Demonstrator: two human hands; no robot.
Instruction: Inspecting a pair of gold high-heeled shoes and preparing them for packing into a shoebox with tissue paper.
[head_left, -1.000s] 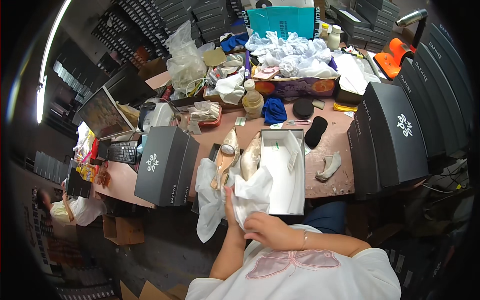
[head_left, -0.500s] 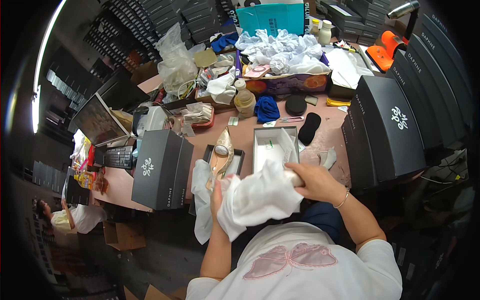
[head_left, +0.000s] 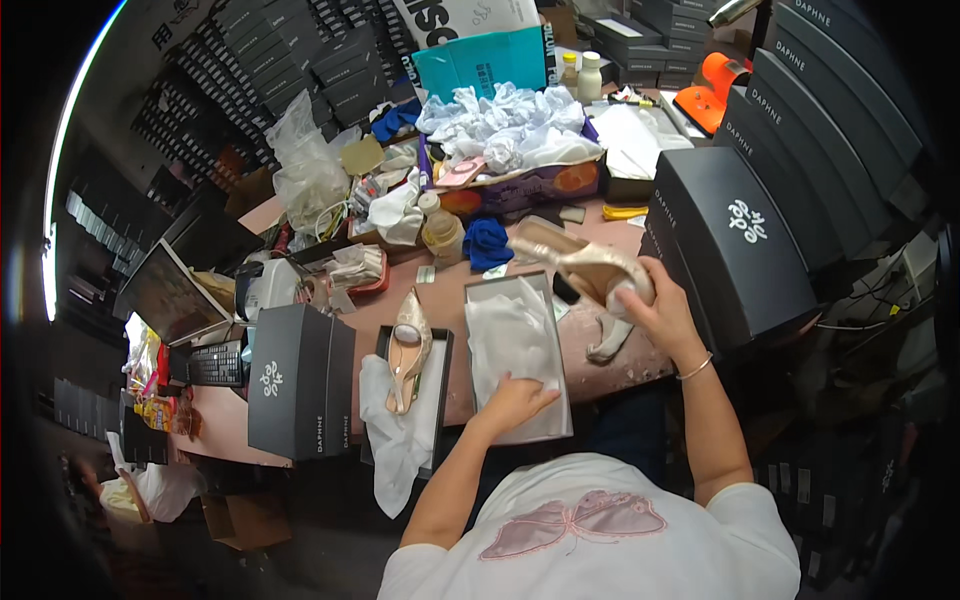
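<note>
Head view, with the paper-lined box (head_left: 560,365) taken as the middle of the clock: the right hand (head_left: 668,315) is at 2 o'clock, its grip closed around the heel end of a pale shoe (head_left: 592,268). That shoe is raised above the bench (head_left: 450,295), between 1 and 2 o'clock, slightly blurred, with its toe pointing toward 10 o'clock. Down at 6 o'clock, the left hand (head_left: 513,405) has its grip released, fingers spread over the white tissue paper (head_left: 515,335) spread inside the box; how firmly it presses cannot be told. At 9 o'clock a matching shoe (head_left: 407,355) lies in a second box (head_left: 440,375), toe toward 12, and a white sheet (head_left: 393,450) hangs over that box's near side at 8. Farther out at 9 stand closed dark boxes (head_left: 290,385); a larger dark stack (head_left: 730,250) rises at 2. A greyish crumpled piece (head_left: 610,340) lies at 3, just beside the lined box. Toward 11 are a bottle (head_left: 440,232) and a blue cloth (head_left: 487,243), and a purple carton (head_left: 530,188) heaped with crumpled paper (head_left: 510,125) sits at 12.
</note>
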